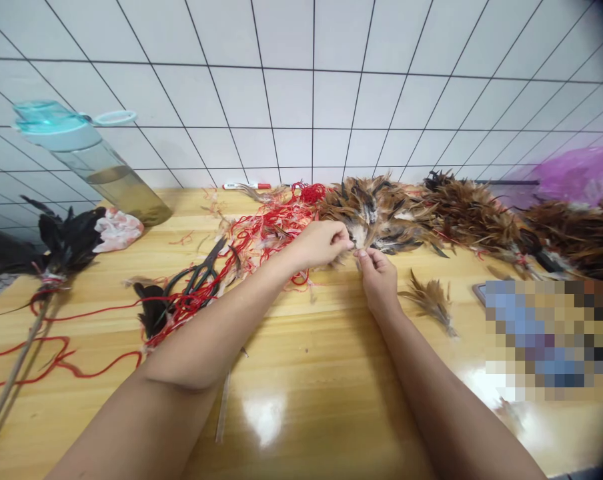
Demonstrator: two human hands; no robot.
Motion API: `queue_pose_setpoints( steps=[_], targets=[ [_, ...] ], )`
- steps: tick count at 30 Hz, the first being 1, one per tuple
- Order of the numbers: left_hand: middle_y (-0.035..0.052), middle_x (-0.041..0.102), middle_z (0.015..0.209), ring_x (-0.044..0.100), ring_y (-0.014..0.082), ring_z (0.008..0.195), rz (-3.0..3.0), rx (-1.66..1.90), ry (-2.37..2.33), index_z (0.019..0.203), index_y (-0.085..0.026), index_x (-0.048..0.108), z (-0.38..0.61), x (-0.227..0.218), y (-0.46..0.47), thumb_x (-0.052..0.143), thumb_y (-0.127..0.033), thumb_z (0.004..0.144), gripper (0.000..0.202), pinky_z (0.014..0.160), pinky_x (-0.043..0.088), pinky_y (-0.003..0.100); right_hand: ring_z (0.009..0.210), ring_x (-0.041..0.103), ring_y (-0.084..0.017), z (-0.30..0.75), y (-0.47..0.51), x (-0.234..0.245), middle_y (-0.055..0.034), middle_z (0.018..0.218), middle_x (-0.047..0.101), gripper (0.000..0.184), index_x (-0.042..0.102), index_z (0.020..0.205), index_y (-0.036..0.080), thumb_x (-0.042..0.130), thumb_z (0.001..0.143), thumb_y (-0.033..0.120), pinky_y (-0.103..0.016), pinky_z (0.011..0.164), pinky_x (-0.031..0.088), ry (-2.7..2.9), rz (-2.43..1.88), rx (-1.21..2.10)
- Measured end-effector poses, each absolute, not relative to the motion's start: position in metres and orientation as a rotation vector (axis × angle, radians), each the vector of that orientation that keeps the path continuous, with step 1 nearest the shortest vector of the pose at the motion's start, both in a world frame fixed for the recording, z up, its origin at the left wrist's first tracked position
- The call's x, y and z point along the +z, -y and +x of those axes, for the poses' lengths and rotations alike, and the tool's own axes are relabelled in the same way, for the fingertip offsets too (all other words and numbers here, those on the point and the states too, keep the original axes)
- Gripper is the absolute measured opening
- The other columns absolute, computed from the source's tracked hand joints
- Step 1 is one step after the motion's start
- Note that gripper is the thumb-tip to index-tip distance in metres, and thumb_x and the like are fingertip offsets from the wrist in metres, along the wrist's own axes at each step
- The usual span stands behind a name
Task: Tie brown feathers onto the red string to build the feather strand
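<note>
In the middle of the table, my left hand (324, 243) and my right hand (380, 275) come close together, both in a pinch. Between their fingertips is a small brown feather (365, 241), which merges with the pile behind it, so its outline is hard to make out. A large heap of brown and black feathers (396, 207) lies just beyond my fingers. Tangled red string (271, 223) mixed with pale scraps spreads behind and left of my left hand. To the right of my right hand lies a small feather bunch (433, 300).
Black scissors (201, 272) rest among red string on the left. A black-feathered stick (29, 347), a crumpled tissue (117, 229) and a tilted-looking bottle (116, 177) are farther left. More feathers (476, 210), a blurred-out phone (541, 333) and a purple bag (579, 173) are right. A marker (246, 186) lies by the wall.
</note>
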State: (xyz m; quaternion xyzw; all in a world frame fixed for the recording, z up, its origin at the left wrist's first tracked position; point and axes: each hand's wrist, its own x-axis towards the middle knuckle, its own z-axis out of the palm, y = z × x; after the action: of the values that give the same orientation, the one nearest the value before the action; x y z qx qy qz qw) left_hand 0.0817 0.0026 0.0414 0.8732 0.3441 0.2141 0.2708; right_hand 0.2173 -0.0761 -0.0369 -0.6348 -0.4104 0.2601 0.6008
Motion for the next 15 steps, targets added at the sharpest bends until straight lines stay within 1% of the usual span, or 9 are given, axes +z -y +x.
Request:
queue_pose_setpoints(
  steps=[2, 5, 7, 10, 15],
  targets=[
    [-0.0001, 0.063, 0.074, 0.055, 0.0120, 0.068, 2.289, 0.525, -0.932, 0.080, -0.016, 0.062, 0.086, 0.036, -0.001, 0.060, -0.029, 0.081, 0.013, 0.066, 0.042, 0.024, 0.060, 0.044, -0.012, 0.216, 0.077, -0.036, 0.0018, 0.064, 0.055, 0.032, 0.064, 0.080, 0.016, 0.056, 0.078, 0.047, -0.026, 0.061, 0.037, 0.982, -1.482, 0.584],
    [0.0039, 0.064, 0.093, 0.058, 0.0141, 0.081, 2.320, 0.568, -0.914, 0.092, -0.016, 0.064, 0.091, 0.025, 0.000, 0.066, -0.027, 0.076, 0.019, 0.074, 0.045, 0.026, 0.063, 0.047, -0.013, 0.216, 0.077, -0.035, 0.0007, 0.067, 0.057, 0.032, 0.063, 0.080, 0.016, 0.056, 0.078, 0.047, -0.026, 0.063, 0.039, 0.997, -1.451, 0.582],
    [0.0057, 0.062, 0.100, 0.059, 0.0159, 0.088, 2.373, 0.576, -0.856, 0.094, -0.017, 0.065, 0.093, 0.019, -0.001, 0.067, -0.026, 0.075, 0.021, 0.080, 0.046, 0.028, 0.065, 0.048, -0.013, 0.216, 0.077, -0.036, 0.0004, 0.068, 0.057, 0.031, 0.062, 0.079, 0.016, 0.056, 0.079, 0.047, -0.026, 0.064, 0.039, 0.983, -1.426, 0.589],
    [0.0044, 0.064, 0.095, 0.059, 0.0154, 0.088, 2.326, 0.627, -0.818, 0.089, -0.017, 0.066, 0.096, 0.011, -0.002, 0.064, -0.023, 0.077, 0.014, 0.080, 0.046, 0.028, 0.064, 0.046, -0.012, 0.216, 0.078, -0.037, 0.0013, 0.067, 0.055, 0.031, 0.061, 0.078, 0.017, 0.056, 0.080, 0.047, -0.026, 0.063, 0.039, 0.965, -1.413, 0.592],
    [-0.0006, 0.064, 0.078, 0.056, 0.0106, 0.071, 2.089, 0.685, -0.761, 0.084, -0.016, 0.062, 0.098, 0.005, -0.005, 0.059, -0.020, 0.079, 0.007, 0.067, 0.044, 0.022, 0.064, 0.046, -0.012, 0.216, 0.079, -0.035, 0.0015, 0.067, 0.054, 0.030, 0.061, 0.079, 0.017, 0.055, 0.081, 0.046, -0.026, 0.064, 0.038, 0.974, -1.424, 0.566]
  ],
)
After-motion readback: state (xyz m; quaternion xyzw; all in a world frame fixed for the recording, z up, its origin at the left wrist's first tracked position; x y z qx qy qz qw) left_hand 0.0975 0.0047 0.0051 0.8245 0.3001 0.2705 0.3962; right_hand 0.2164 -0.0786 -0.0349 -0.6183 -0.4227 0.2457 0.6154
